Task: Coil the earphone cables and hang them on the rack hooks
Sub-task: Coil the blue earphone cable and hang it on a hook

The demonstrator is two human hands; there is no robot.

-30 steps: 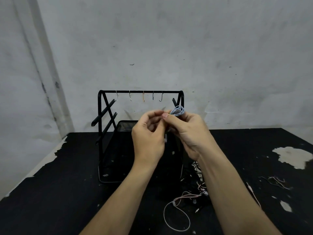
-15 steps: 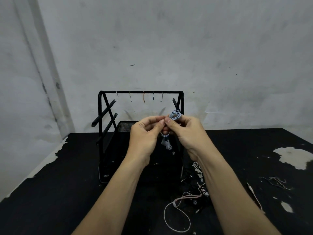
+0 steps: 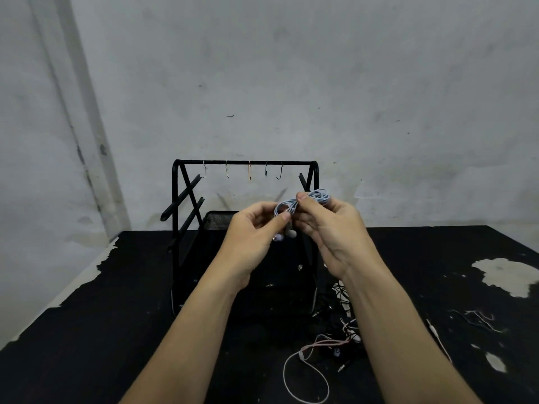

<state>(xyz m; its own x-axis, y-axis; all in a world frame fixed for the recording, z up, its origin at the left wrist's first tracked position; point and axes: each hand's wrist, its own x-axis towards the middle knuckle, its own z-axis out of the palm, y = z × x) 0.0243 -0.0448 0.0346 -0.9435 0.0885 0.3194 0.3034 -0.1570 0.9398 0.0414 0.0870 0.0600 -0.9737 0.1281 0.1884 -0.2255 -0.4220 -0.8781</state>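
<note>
Head view: left hand [image 3: 253, 228] and right hand [image 3: 326, 228] both pinch coiled blue earphone cable [image 3: 303, 201] before black rack [image 3: 245, 163], below hooks [image 3: 250, 172].

We see a pale blue coiled earphone cable [image 3: 303, 201]; the rack [image 3: 245, 163] is black, with a black mesh basket [image 3: 218, 218]; its hooks run white [image 3: 204, 170], pale grey [image 3: 227, 172], orange [image 3: 249, 172], dark blue [image 3: 266, 170] and black [image 3: 280, 173]; the surface [image 3: 102, 330] is black with worn beige patches; on it lie a pink-and-white cable [image 3: 306, 371] and a dark tangle [image 3: 345, 301]; the wall [image 3: 291, 68] is mottled grey-white.
</note>
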